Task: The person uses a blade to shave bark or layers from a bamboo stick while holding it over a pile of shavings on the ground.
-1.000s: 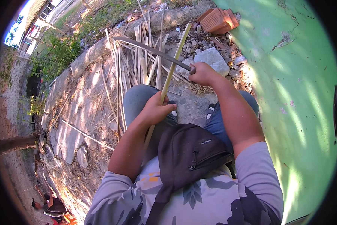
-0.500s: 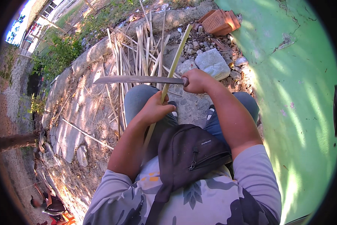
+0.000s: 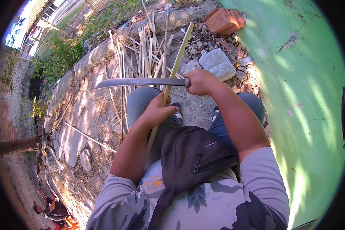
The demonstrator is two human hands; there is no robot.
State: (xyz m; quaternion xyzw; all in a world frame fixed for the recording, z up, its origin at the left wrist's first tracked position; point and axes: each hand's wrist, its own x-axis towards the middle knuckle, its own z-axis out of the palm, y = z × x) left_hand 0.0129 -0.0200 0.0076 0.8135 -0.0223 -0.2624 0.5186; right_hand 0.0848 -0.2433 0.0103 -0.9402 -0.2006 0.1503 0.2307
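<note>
A long pale green bamboo strip [image 3: 181,46] slants up and away from my lap. My left hand [image 3: 157,110] is closed round it, just below the blade. In my right hand [image 3: 201,82] is the handle of a machete [image 3: 138,82], its long grey blade pointing left across the strip. Blade and strip meet a little above my left hand; whether the edge bites into the strip, I cannot tell. Beyond my knees lies a loose pile of dry, split bamboo strips [image 3: 144,53].
A pale stone block [image 3: 217,64] and small rubble lie ahead on the right, below stacked orange roof tiles [image 3: 225,22]. The green painted wall [image 3: 306,107] rises along my right. A black sling bag [image 3: 193,153] hangs over my lap. Another person [image 3: 53,209] is at the lower left.
The machete and my right hand have shifted very slightly left, and the blade's face catches more light. The strip's far end has tipped slightly left. My left hand keeps its grip.
</note>
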